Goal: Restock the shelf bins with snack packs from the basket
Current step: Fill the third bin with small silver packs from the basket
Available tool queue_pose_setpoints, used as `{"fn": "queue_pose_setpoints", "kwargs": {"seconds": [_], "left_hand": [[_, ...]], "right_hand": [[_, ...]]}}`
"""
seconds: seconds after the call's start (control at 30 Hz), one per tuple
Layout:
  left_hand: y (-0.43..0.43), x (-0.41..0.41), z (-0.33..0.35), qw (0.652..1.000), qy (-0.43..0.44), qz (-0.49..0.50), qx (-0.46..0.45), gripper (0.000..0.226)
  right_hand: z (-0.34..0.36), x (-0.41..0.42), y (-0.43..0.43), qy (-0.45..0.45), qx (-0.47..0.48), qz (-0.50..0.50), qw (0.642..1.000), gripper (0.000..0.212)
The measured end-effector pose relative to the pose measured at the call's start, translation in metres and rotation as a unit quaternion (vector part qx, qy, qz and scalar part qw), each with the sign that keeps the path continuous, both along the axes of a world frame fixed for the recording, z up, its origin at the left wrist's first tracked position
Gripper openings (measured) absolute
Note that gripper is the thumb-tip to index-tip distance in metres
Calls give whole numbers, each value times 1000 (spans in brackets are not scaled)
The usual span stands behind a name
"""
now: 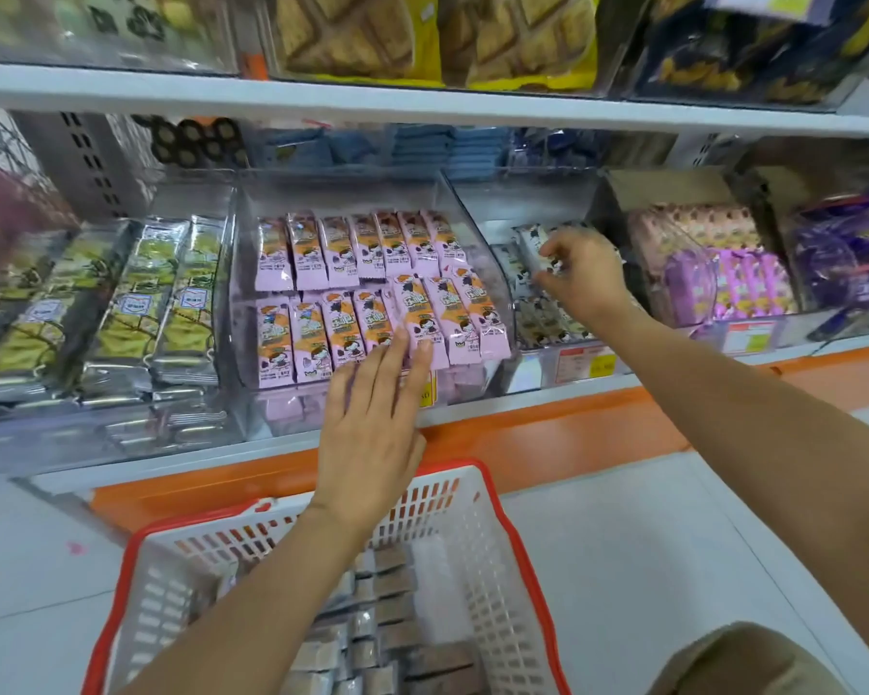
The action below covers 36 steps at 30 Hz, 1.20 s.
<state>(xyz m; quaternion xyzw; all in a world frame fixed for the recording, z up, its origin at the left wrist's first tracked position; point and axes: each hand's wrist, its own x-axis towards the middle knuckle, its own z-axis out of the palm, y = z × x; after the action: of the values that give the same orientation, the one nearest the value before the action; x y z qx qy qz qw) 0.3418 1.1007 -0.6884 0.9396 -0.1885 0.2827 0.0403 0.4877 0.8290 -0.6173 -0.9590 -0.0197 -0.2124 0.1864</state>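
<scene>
Left grip [372, 418] is spread flat on the pink packs [352, 253], probably steadying the row, while right grip [580, 275] pinches a black-and-white pack [529, 239] inside its bin [563, 366].

The floor [623, 544] is pale grey tile with a small pink spot [75, 548] on it. An orange strip [548, 438] runs just above it. A grey post [84, 158] with holes stands at the back on the left.

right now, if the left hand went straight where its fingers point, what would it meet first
The left hand would meet the front-row pink snack packs; fingertips seem almost touching them.
</scene>
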Motion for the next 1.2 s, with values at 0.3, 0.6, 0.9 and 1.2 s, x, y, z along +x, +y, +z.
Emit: {"fn": "queue_pose_setpoints", "kwargs": {"seconds": [0.3, 0.6, 0.9, 1.2], "left_hand": [[2, 4, -3, 1000, 2, 10, 20, 86], [3, -2, 3, 999, 37, 6, 30, 91], [23, -32, -24, 1000, 7, -26, -7, 74], [98, -63, -92, 974, 211, 26, 79, 85]], "right_hand": [[-5, 24, 18, 24, -31, -19, 999, 30], [6, 4, 21, 70, -15, 1, 997, 43], [13, -137, 64, -26, 164, 155, 974, 9], [-138, -207, 137, 224, 141, 228, 937, 12]]}}
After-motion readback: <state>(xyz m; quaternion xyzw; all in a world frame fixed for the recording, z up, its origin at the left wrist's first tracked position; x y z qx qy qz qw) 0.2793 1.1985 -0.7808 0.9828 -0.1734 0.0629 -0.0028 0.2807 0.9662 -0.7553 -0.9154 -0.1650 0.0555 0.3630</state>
